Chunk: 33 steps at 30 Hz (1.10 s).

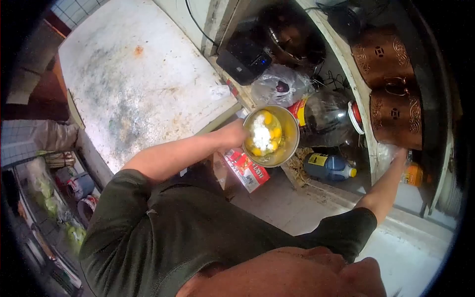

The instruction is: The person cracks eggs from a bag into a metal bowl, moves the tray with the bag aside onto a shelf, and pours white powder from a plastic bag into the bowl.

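My left hand (234, 134) grips the edge of a metal bowl (293, 129). Inside the bowl lie several raw egg yolks (276, 132) and a heap of white powder (261, 134). My right hand (400, 155) reaches to the shelf at the right, beside a clear plastic bag (384, 152) and just below the copper-coloured patterned containers (396, 115). Its fingers are hidden, so what they touch or hold cannot be made out.
A stained white tabletop (123, 94) fills the upper left. Around the bowl are a large jar with a red lid (329, 119), a dark bottle with a yellow cap (329, 167), a tied plastic bag (277, 86), a black device (243, 62) and a red box (249, 171).
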Each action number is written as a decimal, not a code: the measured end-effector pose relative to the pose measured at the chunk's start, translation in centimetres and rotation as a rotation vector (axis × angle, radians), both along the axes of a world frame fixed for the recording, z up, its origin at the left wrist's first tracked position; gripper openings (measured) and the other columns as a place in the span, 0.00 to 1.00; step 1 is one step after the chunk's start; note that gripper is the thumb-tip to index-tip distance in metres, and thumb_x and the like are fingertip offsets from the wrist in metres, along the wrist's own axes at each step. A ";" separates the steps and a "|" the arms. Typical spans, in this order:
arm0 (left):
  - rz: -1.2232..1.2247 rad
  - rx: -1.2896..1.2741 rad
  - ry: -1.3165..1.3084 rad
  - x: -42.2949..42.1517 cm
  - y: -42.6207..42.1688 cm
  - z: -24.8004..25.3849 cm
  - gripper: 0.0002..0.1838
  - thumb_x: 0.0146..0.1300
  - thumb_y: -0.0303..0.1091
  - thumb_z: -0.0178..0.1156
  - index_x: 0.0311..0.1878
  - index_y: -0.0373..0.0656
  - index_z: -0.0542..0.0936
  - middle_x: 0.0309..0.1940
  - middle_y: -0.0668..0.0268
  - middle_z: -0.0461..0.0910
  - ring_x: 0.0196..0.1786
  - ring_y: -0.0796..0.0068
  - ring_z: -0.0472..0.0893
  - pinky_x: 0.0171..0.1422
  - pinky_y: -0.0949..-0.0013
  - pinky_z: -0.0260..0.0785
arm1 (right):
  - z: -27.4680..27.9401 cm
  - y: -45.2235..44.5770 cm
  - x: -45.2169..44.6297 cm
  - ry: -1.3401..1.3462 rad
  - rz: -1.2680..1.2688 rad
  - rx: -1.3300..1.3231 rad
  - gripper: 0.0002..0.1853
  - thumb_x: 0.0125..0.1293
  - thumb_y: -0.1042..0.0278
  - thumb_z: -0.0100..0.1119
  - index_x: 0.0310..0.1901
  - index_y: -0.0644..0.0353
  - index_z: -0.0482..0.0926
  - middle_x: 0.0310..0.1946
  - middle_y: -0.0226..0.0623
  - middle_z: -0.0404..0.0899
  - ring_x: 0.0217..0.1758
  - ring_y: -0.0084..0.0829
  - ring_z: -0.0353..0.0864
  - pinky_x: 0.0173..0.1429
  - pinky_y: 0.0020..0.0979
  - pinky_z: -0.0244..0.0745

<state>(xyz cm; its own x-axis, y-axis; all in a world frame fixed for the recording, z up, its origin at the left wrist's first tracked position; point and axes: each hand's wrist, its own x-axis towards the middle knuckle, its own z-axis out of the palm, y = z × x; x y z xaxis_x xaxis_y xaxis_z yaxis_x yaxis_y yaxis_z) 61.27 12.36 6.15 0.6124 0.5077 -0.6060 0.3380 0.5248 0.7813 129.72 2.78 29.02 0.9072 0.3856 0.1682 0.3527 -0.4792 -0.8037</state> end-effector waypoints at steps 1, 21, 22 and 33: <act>-0.018 -0.003 0.020 -0.2 0.1 1.6 0.28 0.69 0.36 0.50 0.69 0.35 0.58 0.55 0.50 0.74 0.49 0.62 0.80 0.45 0.64 0.81 | -0.1 0.0 0.2 0.005 -0.001 0.001 0.16 0.70 0.67 0.44 0.55 0.65 0.73 0.47 0.40 0.78 0.49 0.39 0.76 0.56 0.30 0.72; 0.025 -0.023 -0.086 -0.9 0.1 0.9 0.24 0.67 0.33 0.49 0.63 0.30 0.65 0.48 0.51 0.77 0.41 0.66 0.80 0.36 0.66 0.79 | 0.6 0.1 0.5 0.089 0.007 0.050 0.16 0.70 0.67 0.45 0.53 0.65 0.73 0.45 0.40 0.78 0.47 0.38 0.76 0.52 0.30 0.71; 0.022 -0.013 -0.079 -1.0 0.1 0.9 0.24 0.67 0.33 0.49 0.62 0.30 0.65 0.48 0.51 0.77 0.41 0.66 0.81 0.36 0.66 0.78 | 0.9 0.3 0.5 0.092 0.017 0.050 0.16 0.70 0.67 0.45 0.53 0.65 0.73 0.45 0.40 0.78 0.47 0.38 0.76 0.51 0.30 0.71; 0.011 -0.006 -0.036 -2.1 0.6 3.1 0.24 0.68 0.35 0.51 0.63 0.31 0.64 0.50 0.48 0.76 0.40 0.65 0.82 0.34 0.66 0.78 | 0.6 1.1 0.2 0.109 0.048 0.048 0.15 0.70 0.67 0.46 0.53 0.65 0.74 0.44 0.40 0.78 0.46 0.37 0.76 0.49 0.29 0.71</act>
<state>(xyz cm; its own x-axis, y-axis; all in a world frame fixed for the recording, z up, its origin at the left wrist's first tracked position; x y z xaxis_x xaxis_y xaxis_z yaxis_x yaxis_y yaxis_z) 59.18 12.96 9.20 0.6283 0.5108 -0.5868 0.3040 0.5331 0.7896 129.91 3.87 29.61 0.9018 0.4228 0.0891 0.2838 -0.4242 -0.8599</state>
